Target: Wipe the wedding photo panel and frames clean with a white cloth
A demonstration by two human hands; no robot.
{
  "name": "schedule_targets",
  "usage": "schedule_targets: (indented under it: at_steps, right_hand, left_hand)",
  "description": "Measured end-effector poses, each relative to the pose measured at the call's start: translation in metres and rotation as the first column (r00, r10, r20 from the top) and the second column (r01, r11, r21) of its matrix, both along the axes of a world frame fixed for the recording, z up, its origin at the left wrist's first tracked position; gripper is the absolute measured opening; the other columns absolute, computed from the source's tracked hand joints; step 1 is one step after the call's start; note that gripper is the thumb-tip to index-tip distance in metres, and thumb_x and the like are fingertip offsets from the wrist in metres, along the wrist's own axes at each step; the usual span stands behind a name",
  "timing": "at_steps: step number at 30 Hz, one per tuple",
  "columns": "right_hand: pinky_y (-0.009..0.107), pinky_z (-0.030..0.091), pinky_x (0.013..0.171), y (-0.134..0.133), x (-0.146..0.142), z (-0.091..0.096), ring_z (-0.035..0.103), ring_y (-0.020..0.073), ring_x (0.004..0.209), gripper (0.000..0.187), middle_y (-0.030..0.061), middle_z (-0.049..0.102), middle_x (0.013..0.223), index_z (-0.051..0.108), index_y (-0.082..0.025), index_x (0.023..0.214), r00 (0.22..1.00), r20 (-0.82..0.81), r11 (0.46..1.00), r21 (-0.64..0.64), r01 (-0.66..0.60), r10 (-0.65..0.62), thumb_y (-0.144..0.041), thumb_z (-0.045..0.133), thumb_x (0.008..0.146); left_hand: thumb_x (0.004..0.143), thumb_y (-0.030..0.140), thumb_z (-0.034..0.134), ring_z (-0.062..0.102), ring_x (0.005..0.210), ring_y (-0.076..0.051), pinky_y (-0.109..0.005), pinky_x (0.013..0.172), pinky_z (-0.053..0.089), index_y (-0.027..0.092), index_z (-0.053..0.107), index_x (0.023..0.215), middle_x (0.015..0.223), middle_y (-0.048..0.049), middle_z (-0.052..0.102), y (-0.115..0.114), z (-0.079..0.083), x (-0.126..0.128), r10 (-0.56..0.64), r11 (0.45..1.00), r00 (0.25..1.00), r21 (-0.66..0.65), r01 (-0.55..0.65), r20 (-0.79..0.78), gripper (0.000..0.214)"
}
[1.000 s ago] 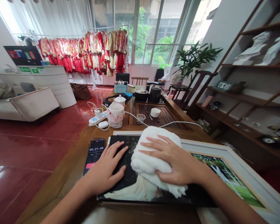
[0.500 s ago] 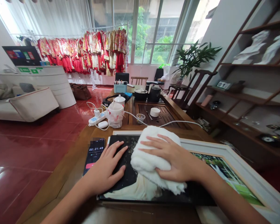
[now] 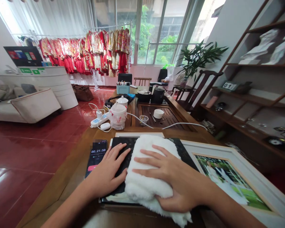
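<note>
Wiping stroke in hand: the right hand [image 3: 173,180] lies flat, fingers spread, pressing the towel [image 3: 144,158] onto the dark print [image 3: 124,150] just right of the phone [image 3: 96,155]. The left hand [image 3: 106,175], open and palm down, pins the print beside the phone, grasping nothing. A next stroke calls for that steady hold and even pressure.

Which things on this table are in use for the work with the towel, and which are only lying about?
In use: white towel under the right hand; dark photo album, held flat by the left hand.

Lying about: phone, framed photo, power strip, white teapot, white bowl, black kettle.
</note>
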State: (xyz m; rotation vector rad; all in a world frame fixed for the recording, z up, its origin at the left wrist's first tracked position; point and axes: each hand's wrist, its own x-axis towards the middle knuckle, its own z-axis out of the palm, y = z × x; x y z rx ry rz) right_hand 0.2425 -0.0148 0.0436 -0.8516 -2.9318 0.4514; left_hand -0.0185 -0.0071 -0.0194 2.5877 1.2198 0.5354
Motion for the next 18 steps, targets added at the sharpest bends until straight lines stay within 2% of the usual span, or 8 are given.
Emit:
schedule_targets:
  at_steps: [3, 10, 13, 18]
  right_hand:
    - [0.059, 0.007, 0.115, 0.006, 0.006, -0.002, 0.036, 0.0312, 0.138, 0.08, 0.0011, 0.038, 0.153, 0.044, -0.038, 0.142, 1.0, -0.009, 1.0, -0.003, 0.021, -0.021, -0.028, 0.064, 0.065]
    - [0.062, 0.013, 0.113, 0.021, 0.027, -0.009, 0.031, 0.0319, 0.141, 0.073, 0.0004, 0.039, 0.152, 0.043, -0.037, 0.143, 0.985, 0.004, 0.979, 0.116, 0.168, -0.17, -0.029, 0.06, 0.072]
    - [0.062, 0.012, 0.113, 0.016, 0.021, -0.007, 0.032, 0.0327, 0.14, 0.075, -0.0002, 0.039, 0.152, 0.044, -0.038, 0.142, 0.991, -0.003, 0.986, 0.102, 0.134, -0.134, -0.029, 0.062, 0.07]
    - [0.059, 0.006, 0.115, 0.003, 0.003, 0.001, 0.036, 0.033, 0.138, 0.081, 0.0014, 0.041, 0.151, 0.046, -0.036, 0.141, 1.0, -0.022, 1.0, 0.007, 0.01, -0.01, -0.028, 0.065, 0.063]
  left_hand:
    - [0.095, 0.028, 0.048, 0.027, 0.143, -0.03, -0.054, 0.117, 0.025, 0.026, 0.033, 0.149, 0.156, -0.0082, 0.029, -0.001, 0.0, -0.001, 0.0, 1.0, 1.0, 0.011, 0.0, 0.004, 0.056]
    - [0.096, 0.029, 0.047, 0.026, 0.144, -0.029, -0.053, 0.117, 0.027, 0.026, 0.032, 0.149, 0.157, -0.0077, 0.028, -0.005, -0.001, -0.003, 0.002, 1.0, 1.0, 0.003, -0.002, -0.013, 0.056]
    - [0.096, 0.03, 0.048, 0.027, 0.144, -0.029, -0.053, 0.117, 0.027, 0.027, 0.032, 0.149, 0.156, -0.0074, 0.029, -0.003, -0.001, -0.002, 0.001, 1.0, 1.0, 0.004, -0.001, 0.0, 0.056]
    - [0.095, 0.029, 0.048, 0.027, 0.144, -0.03, -0.054, 0.117, 0.025, 0.026, 0.033, 0.149, 0.156, -0.0086, 0.03, -0.001, 0.0, 0.0, 0.003, 1.0, 1.0, 0.004, -0.003, 0.001, 0.056]
